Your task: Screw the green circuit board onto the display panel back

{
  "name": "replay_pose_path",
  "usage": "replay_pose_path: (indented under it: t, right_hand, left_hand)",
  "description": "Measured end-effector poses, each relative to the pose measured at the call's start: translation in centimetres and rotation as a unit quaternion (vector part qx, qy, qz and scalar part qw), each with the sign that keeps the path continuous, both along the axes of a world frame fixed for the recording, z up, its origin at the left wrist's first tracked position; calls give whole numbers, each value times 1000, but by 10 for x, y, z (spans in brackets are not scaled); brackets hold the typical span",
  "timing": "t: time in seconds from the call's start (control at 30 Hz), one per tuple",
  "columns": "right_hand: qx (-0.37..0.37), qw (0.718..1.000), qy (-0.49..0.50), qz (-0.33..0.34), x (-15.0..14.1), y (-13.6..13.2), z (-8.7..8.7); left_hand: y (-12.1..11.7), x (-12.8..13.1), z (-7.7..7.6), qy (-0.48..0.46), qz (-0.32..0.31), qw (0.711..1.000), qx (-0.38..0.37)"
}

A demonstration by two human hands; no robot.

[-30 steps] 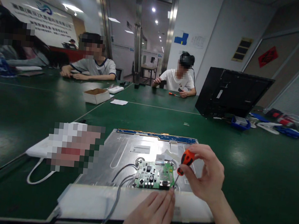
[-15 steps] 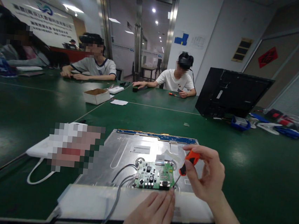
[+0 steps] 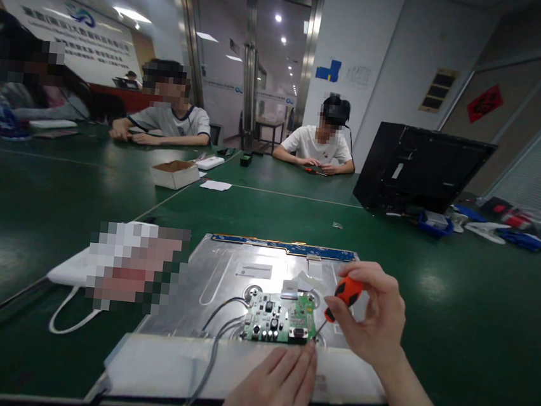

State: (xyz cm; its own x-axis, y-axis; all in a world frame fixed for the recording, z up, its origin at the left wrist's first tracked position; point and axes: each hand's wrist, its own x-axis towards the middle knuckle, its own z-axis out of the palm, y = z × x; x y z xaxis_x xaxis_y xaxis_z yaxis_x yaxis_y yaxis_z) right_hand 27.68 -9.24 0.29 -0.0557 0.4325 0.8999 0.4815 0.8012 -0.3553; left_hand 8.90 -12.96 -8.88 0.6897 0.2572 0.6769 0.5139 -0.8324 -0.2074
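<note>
My right hand [image 3: 377, 318] grips a screwdriver [image 3: 349, 291] by its orange-and-black handle, with the thumb and fingers around it. The thin shaft slants down to the lower right corner of a green circuit board [image 3: 281, 319]. My left hand [image 3: 269, 385] lies palm down with its fingers stretched out side by side, the fingertips at that same corner beside the screwdriver's tip. Whatever sits under those fingertips is hidden. Beneath the board is a metal-backed display panel [image 3: 226, 269], with a whitish strip [image 3: 159, 364] along its near edge. Grey cables [image 3: 214, 357] run from the board's left side.
Left of the panel lies a white device [image 3: 73, 267] with a cord, partly pixelated. A small open box [image 3: 174, 174] stands farther back. At the right are a black monitor [image 3: 420, 169] and blue-handled tools [image 3: 528, 241]. Several people sit across the green table [image 3: 470, 311].
The screwdriver handle has turned in my right hand and shifted slightly right. My left hand stays put. The person opposite has drawn an arm back from a small dark object.
</note>
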Motion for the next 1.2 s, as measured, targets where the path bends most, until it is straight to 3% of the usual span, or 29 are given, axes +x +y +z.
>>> replay_pose_path:
  t: [0.2,0.43,0.57,0.77,0.97,1.2]
  right_hand:
    - [16,999,-33,-14,-1,-1,9]
    - [-18,1000,10,-5,-1,-2,-1]
    - [-31,999,31,-14,-2,-4,-4]
    - [-19,1000,-14,-6,1,-2,4]
    - [-11,999,-35,-4,3,-2,9]
    - [-7,1000,-21,-16,0,-2,9]
  left_hand:
    - [1,0,0,-6,-1,1000,-1]
    - [-1,-3,-1,28,3,998,-57]
    - [-1,-2,11,-2,-21,996,-86]
    - [-4,1,37,-90,-54,984,-145]
    - [1,4,57,-74,40,965,-247]
    - [16,22,49,-55,97,945,-309]
